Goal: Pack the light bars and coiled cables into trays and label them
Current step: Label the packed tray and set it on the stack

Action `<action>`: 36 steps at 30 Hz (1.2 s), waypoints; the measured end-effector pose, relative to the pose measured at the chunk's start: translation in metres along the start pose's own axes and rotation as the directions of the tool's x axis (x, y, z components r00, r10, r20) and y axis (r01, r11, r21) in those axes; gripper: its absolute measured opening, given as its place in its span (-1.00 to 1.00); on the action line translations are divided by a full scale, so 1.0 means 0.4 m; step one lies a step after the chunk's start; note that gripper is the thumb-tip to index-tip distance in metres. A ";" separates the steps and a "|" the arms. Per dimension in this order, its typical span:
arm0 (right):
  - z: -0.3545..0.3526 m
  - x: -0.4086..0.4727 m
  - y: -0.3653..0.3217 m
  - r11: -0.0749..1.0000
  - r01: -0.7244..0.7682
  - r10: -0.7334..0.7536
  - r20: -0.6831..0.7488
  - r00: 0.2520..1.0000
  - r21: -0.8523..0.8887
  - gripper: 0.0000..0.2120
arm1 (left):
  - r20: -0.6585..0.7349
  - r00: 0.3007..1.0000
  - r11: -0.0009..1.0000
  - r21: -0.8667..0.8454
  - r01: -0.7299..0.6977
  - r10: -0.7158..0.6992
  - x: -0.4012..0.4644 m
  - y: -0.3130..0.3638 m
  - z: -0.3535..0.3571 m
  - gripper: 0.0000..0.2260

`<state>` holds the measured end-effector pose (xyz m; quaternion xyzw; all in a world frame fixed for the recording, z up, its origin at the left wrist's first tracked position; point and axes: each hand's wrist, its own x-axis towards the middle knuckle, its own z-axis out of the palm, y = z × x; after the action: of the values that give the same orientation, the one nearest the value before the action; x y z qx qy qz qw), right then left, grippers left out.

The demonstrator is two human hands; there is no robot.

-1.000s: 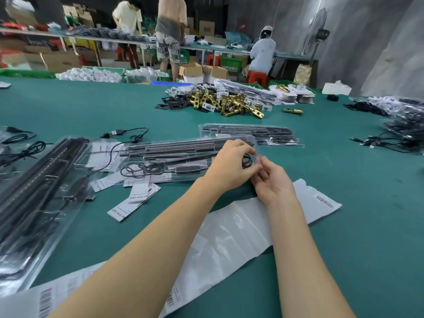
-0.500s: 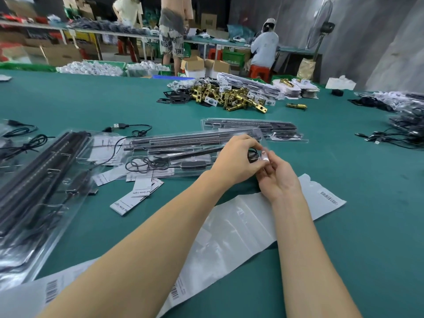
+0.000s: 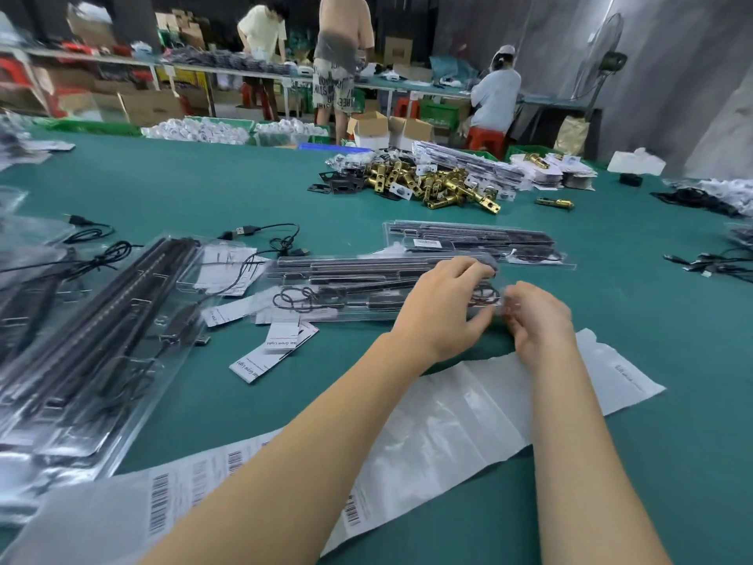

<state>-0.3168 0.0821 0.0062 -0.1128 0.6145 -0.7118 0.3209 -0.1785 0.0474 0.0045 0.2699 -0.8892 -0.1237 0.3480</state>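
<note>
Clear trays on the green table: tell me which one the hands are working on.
The middle tray, directly before the person: both the left hand and right hand meet at its right end. The others lie untouched.

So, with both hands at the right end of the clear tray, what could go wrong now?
1. The coiled cable under the left hand may spring out of the clear tray before it is seated.
2. The tray lies on loose label slips, so it may slide or rock when pressed.
3. The right hand rests near the label sheet and may crease it.

Both my hands, left (image 3: 442,305) and right (image 3: 540,320), pinch the clear tray's (image 3: 326,287) right end, mid-bench (image 3: 244,189); label strip (image 3: 428,422) under my forearms.
</note>
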 end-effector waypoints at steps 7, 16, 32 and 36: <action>-0.009 -0.006 0.023 0.675 0.171 -0.321 -0.076 0.944 -0.718 -0.60 | -0.008 0.993 0.979 0.171 0.114 -0.114 -0.110 -0.099 -0.088 -0.71; 0.035 -0.041 0.053 0.307 0.375 -0.463 0.207 0.862 -0.875 -0.74 | -0.016 0.980 0.963 0.181 0.199 -0.199 -0.186 -0.162 -0.113 -0.71; 0.149 -0.123 0.087 0.237 0.801 -0.351 0.720 0.598 -0.550 -0.89 | -0.075 0.988 0.989 0.046 0.142 -0.138 -0.185 -0.185 -0.132 -0.85; 0.162 -0.162 0.045 0.277 0.807 -0.324 0.740 0.589 -0.522 -0.92 | -0.175 0.962 0.976 -0.104 0.194 -0.210 -0.182 -0.193 -0.139 -0.92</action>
<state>-0.2252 0.0681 0.0187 -0.6485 0.6760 -0.3404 0.0811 -0.0654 0.0231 -0.0268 0.3542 -0.8147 -0.1710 0.4261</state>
